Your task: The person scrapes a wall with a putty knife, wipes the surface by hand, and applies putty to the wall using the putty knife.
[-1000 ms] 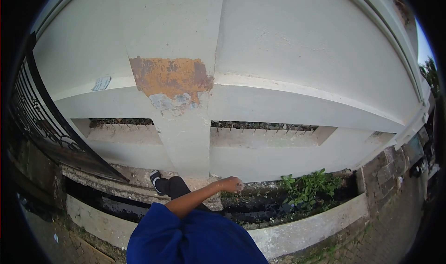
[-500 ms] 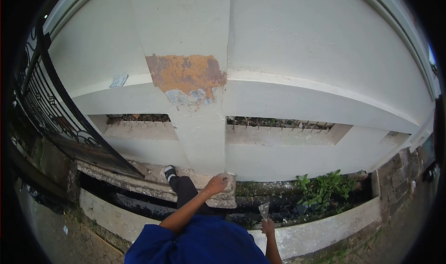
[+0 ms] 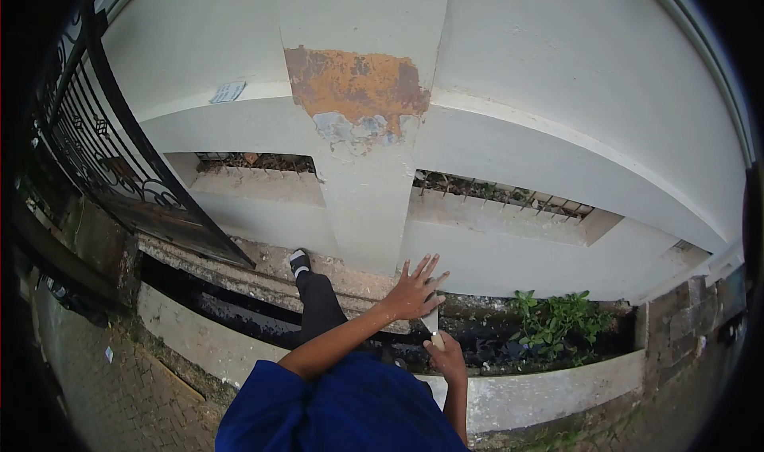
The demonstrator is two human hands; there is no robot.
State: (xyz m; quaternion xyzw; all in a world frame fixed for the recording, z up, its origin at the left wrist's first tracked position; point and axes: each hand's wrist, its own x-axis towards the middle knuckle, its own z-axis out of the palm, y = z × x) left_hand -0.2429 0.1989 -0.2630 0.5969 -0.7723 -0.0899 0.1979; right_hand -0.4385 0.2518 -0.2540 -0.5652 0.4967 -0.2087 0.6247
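My left hand [image 3: 407, 294] is stretched out with its fingers spread, in front of the base of the white wall pillar [image 3: 370, 205]. Nothing is in it. Below and to its right, my right hand [image 3: 450, 360] grips the pale handle of a putty knife [image 3: 430, 321]. The blade points up toward the wall, and its tip lies right by my left fingers, partly covered by them in this view. Higher on the pillar is a patch of stripped paint [image 3: 354, 82], orange and brownish, with grey flaking along its lower edge.
A dark drainage ditch [image 3: 239, 317] runs along the wall, edged by a concrete curb [image 3: 549, 390]. My sandalled foot [image 3: 300, 261] rests on the ledge across it. Green plants [image 3: 561, 325] grow at right; a black iron gate [image 3: 119, 157] stands at left. A paper [image 3: 228, 92] lies on the wall ledge.
My left hand has opened from a curled shape and moved right. My right hand has raised the putty knife up and left beside it. The view has shifted, so the wall sits higher.
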